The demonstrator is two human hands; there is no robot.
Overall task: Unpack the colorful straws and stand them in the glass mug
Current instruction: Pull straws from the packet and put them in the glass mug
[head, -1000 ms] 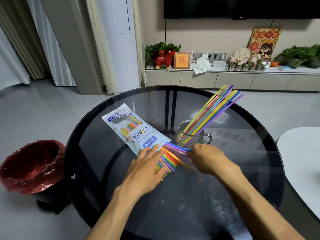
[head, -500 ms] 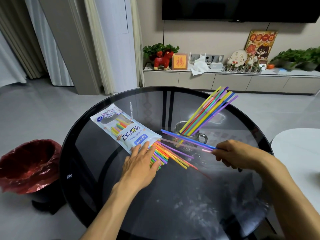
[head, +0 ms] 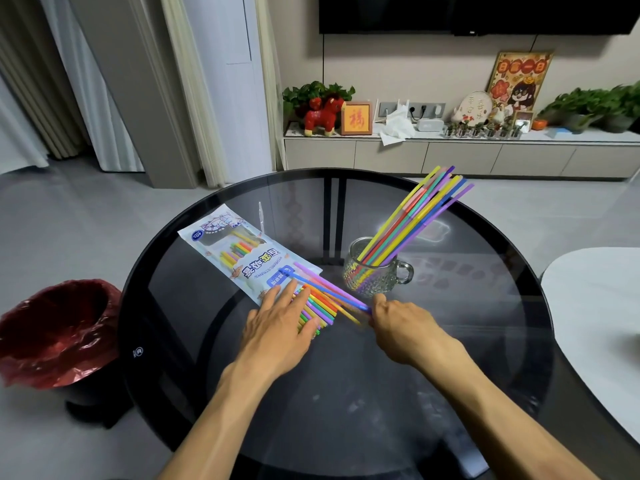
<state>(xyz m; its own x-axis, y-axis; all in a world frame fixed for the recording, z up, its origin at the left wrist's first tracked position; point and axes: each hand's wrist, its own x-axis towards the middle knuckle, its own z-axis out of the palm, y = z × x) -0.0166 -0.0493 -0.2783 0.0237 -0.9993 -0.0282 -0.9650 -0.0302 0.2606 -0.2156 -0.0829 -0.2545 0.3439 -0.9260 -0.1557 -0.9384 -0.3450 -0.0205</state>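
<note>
A white and blue straw packet (head: 239, 252) lies flat on the round dark glass table (head: 346, 393), its open end towards me. Coloured straws (head: 320, 304) stick out of that end. My left hand (head: 280, 323) lies flat on them with fingers spread, pressing the packet's mouth. My right hand (head: 403, 327) pinches the near ends of a few straws, blue and purple (head: 329, 287), which slant back over the packet. A textured glass mug (head: 375, 270) stands to the right of the packet, holding several long straws (head: 415, 216) that lean to the right.
A bin lined with a red bag (head: 52, 334) stands on the floor left of the table. A white table top (head: 595, 327) is at the right edge. A low cabinet (head: 450, 154) with ornaments and plants runs along the back wall.
My right hand, out to the right with a few straws half a second ago, has come back left to the packet's mouth. The straws in it now slant over the packet. The left hand stays put.
</note>
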